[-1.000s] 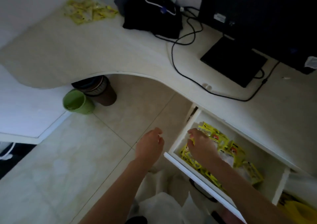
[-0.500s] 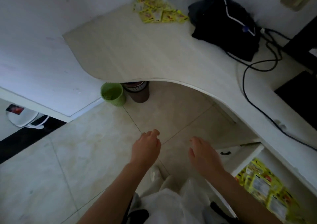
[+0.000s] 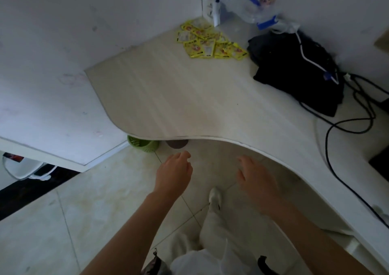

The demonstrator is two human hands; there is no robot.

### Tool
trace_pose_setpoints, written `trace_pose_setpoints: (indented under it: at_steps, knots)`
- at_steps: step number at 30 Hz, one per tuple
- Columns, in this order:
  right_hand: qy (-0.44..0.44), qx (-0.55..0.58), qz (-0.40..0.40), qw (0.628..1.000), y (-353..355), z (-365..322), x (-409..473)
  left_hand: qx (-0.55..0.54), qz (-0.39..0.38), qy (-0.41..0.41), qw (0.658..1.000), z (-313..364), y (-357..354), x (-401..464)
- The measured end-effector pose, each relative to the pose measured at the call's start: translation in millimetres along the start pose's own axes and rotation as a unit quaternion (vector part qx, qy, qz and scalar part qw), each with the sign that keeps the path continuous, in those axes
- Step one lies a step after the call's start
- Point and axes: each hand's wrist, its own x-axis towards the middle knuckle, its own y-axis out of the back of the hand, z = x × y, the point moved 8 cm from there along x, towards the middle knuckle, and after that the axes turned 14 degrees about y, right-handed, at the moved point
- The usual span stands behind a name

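Yellow flat sachets (image 3: 210, 42) piled on pale wood counter (image 3: 168, 98), upper centre; right hand (image 3: 255, 175) grip apart, empty; left hand (image 3: 173, 171) grip curled, cannot tell contents; likely more to add.

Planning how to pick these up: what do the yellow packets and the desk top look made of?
Yellow packets: likely thin printed plastic film, flat, slightly glossy. Desk top: seemingly pale wood-grain laminate, matt, with streaked grain and thin white edge band.

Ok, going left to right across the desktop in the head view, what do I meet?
Yellow packets → black bag → black cables.
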Motion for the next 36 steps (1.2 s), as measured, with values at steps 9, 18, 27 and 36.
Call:
trace_pose_setpoints:
  at_steps: [9, 18, 27, 36]
  knots:
    - [0.054, -0.021, -0.002, 0.998, 47, 27, 123, -0.009, 0.013, 0.016, 1.0, 38, 24, 108]
    - [0.089, -0.035, -0.003, 0.995, 83, 52, 223, -0.019, 0.005, 0.044, 0.999, 69, 30, 193]
    - [0.064, -0.041, -0.009, 0.997, 92, 75, 313, -0.109, -0.062, 0.106, 0.986, 68, 31, 304]
    - [0.045, -0.069, -0.029, 0.996, 93, 99, 389, -0.11, -0.095, 0.133, 0.98, 57, 33, 394]
